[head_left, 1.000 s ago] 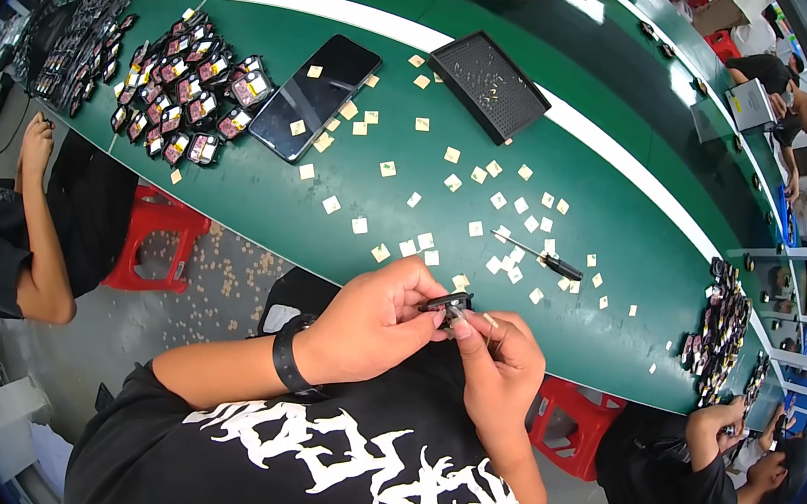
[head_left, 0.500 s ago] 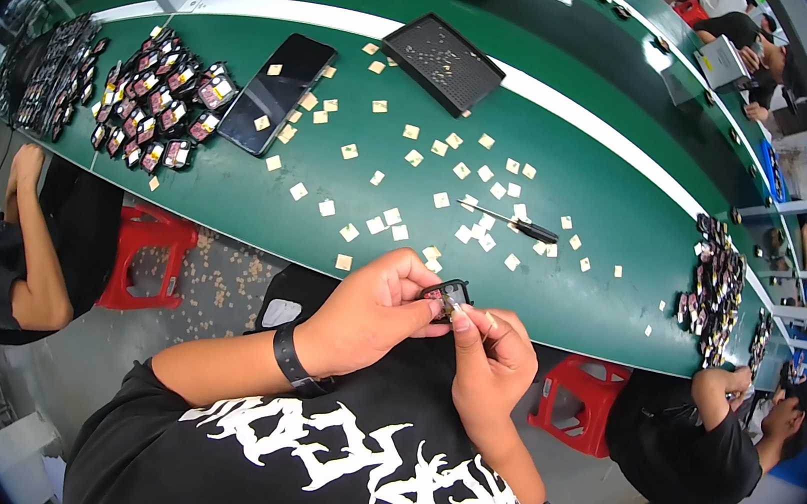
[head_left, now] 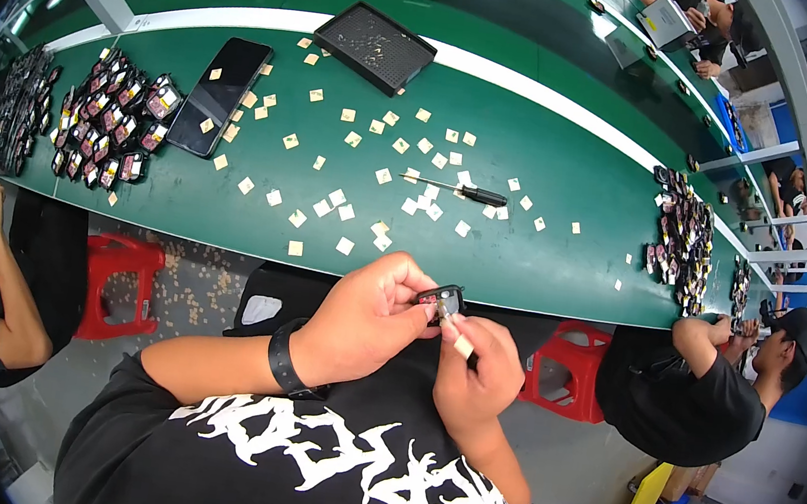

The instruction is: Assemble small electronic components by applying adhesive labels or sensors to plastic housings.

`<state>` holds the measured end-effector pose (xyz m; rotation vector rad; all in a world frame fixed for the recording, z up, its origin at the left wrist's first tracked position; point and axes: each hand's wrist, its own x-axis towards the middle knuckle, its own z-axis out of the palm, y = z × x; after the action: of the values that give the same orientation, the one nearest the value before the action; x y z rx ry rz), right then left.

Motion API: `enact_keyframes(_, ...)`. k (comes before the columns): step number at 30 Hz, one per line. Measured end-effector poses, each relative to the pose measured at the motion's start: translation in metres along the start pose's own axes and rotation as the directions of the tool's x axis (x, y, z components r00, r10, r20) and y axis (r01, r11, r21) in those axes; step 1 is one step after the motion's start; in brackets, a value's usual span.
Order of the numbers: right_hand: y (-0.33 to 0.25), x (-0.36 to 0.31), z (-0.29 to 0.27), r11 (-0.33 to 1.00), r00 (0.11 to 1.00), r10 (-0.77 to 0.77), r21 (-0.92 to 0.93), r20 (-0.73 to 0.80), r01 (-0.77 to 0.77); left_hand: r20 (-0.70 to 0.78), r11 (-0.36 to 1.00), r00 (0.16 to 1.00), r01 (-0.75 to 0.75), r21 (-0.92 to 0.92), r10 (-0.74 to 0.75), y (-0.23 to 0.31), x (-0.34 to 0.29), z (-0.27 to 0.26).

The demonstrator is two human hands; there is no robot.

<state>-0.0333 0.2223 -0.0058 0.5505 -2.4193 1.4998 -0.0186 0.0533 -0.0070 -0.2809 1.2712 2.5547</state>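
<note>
I see my left hand [head_left: 366,313] gripping a black-rimmed casing [head_left: 452,302], reddish inside, by the green surface's [head_left: 562,272] near edge; my right hand [head_left: 481,374] touches it, grip unclear to me. Pale squares [head_left: 346,245] lie scattered; red stools [head_left: 574,379] stand on grey floor [head_left: 145,387].

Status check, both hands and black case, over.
Left hand holding black case. Right hand at it, holding pale square. Screwdriver lying clear of both hands.
</note>
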Motion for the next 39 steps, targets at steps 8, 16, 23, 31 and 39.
enact_keyframes(8,-0.002,0.004,0.011,0.932,0.937,-0.349,-0.097,0.021,0.350,-0.048,0.993,0.994,-0.105,-0.048,0.102,0.002,-0.015,-0.008)
enact_keyframes(16,-0.001,0.004,0.012,0.992,0.992,-0.111,0.065,0.056,0.107,-0.055,0.993,0.992,-0.118,-0.018,0.117,0.001,-0.022,-0.009)
enact_keyframes(23,0.001,-0.004,0.006,0.970,0.994,0.088,0.224,0.058,-0.099,0.000,0.993,0.993,-0.117,0.020,0.117,-0.004,-0.017,-0.006)
enact_keyframes(31,-0.009,-0.008,-0.013,0.976,0.990,0.141,0.164,0.008,-0.141,0.014,0.999,0.999,-0.041,-0.023,0.041,-0.004,-0.013,0.001)
enact_keyframes(39,-0.025,0.002,-0.028,0.955,0.936,0.298,-0.044,0.190,-0.295,0.009,0.997,0.998,-0.058,0.057,0.058,-0.009,-0.012,0.000)
